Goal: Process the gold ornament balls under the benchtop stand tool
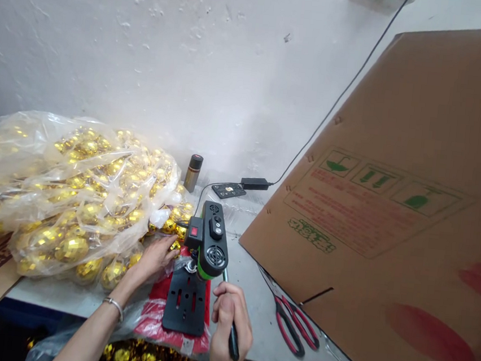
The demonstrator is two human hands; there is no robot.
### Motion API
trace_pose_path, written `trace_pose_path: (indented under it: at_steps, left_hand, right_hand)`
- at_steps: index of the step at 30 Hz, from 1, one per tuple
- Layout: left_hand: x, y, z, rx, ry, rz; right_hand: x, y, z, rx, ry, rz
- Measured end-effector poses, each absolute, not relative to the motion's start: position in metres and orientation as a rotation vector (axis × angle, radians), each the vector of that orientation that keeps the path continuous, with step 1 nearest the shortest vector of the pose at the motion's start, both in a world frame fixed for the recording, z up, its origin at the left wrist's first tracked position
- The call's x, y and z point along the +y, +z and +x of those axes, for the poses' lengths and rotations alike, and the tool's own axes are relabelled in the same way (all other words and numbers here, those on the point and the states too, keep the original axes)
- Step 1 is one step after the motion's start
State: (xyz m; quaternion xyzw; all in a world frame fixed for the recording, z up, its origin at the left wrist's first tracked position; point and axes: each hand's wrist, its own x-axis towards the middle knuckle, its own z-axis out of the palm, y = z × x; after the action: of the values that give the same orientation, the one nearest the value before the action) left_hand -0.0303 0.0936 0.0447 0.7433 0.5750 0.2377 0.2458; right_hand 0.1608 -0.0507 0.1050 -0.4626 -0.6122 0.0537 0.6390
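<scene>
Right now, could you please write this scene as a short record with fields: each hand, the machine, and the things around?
Left hand: at gold balls beside the machine; grip unclear
Right hand: closed around a rod with black end
Machine: black, red switch, base over red sheet
Bag: clear plastic, more gold balls inside, left side
Scissors: red-and-black handles, on the table, right of the machine
Box: cardboard, far right
Behind: bottle, adapter
</scene>
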Motion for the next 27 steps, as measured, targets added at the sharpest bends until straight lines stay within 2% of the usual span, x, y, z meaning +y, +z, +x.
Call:
trace_pose_path:
  at_steps: [8, 13, 22, 27]
  left_hand:
    - [0.100, 0.059, -0.032, 1.514, 0.771, 1.769]
    - [0.070, 0.066, -0.038, 1.407, 0.927, 1.664]
    - [0.005, -0.001, -0.007, 1.375, 0.990, 1.637]
    - [0.003, -0.014, 0.000, 1.373, 1.029, 1.778]
  right_hand:
    - [-0.051, 0.125, 0.156, -1.364, 0.110, -1.021]
    - [-0.048, 0.138, 0.154, -1.336, 0.150, -1.037]
    - [-0.044, 0.158, 0.154, -1.321, 0.203, -1.081]
    - [-0.043, 0.155, 0.156, -1.330, 0.195, -1.078]
